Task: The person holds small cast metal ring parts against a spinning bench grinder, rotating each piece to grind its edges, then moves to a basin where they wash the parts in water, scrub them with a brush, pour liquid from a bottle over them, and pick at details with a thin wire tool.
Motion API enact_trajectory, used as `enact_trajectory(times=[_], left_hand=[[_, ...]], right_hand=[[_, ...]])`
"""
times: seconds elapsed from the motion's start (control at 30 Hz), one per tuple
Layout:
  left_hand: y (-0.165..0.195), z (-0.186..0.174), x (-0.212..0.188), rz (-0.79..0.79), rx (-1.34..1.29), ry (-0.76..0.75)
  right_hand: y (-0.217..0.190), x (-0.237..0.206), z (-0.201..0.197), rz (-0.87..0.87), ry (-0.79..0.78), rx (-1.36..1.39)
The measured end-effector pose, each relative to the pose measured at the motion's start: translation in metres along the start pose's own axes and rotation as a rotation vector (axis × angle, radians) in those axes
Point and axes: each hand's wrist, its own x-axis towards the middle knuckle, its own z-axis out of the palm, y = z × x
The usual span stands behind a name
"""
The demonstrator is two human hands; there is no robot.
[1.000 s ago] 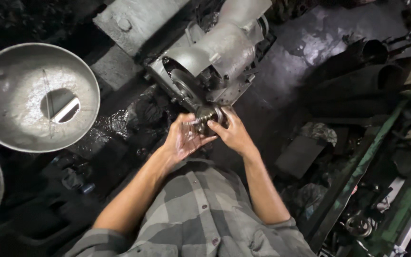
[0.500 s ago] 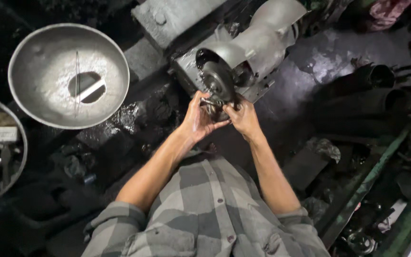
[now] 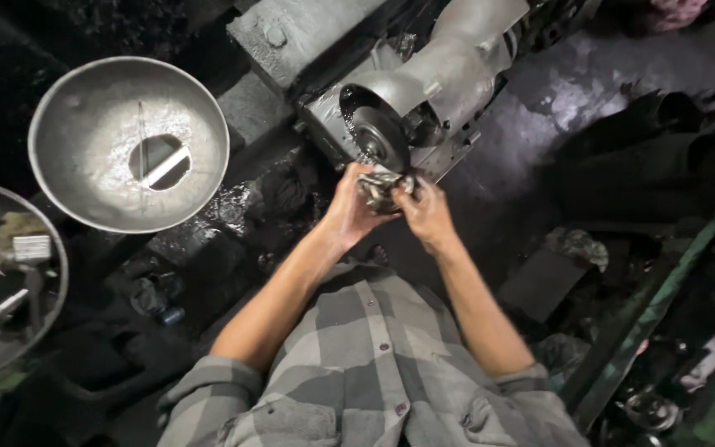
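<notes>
Right now both hands pinch a small grimy metal part (image 3: 382, 189), left hand (image 3: 349, 211) at nine, right hand (image 3: 425, 213) at four (each grip closed), with the dark round grinding wheel (image 3: 376, 136) just at twelve.

Grey-and-white checked shirt (image 3: 374, 364) here, broad plaid squares, a row of small dark buttons down the front placket. Sleeves rolled up to the elbows, cuffs bunched thick. Forearms bare, left hand (image 3: 349, 211) and right hand (image 3: 428, 215) ungloved, no rings visible.
</notes>
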Motion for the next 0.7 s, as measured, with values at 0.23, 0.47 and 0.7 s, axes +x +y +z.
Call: enact_trajectory(times=[0.23, 0.47, 0.7], left_hand=[[0.008, 0.007, -0.009, -0.016, -0.037, -0.008], [0.0, 0.01, 0.003, 0.017, 0.044, -0.024], [0.002, 0.004, -0.005, -0.01, -0.023, 0.065]], right_hand=[[0.009, 0.009, -0.007, 0.076, -0.157, -0.356], [0.003, 0.004, -0.012, 0.047, -0.042, 0.062], [-0.001, 0.008, 0.0, 0.041, -0.103, 0.177]])
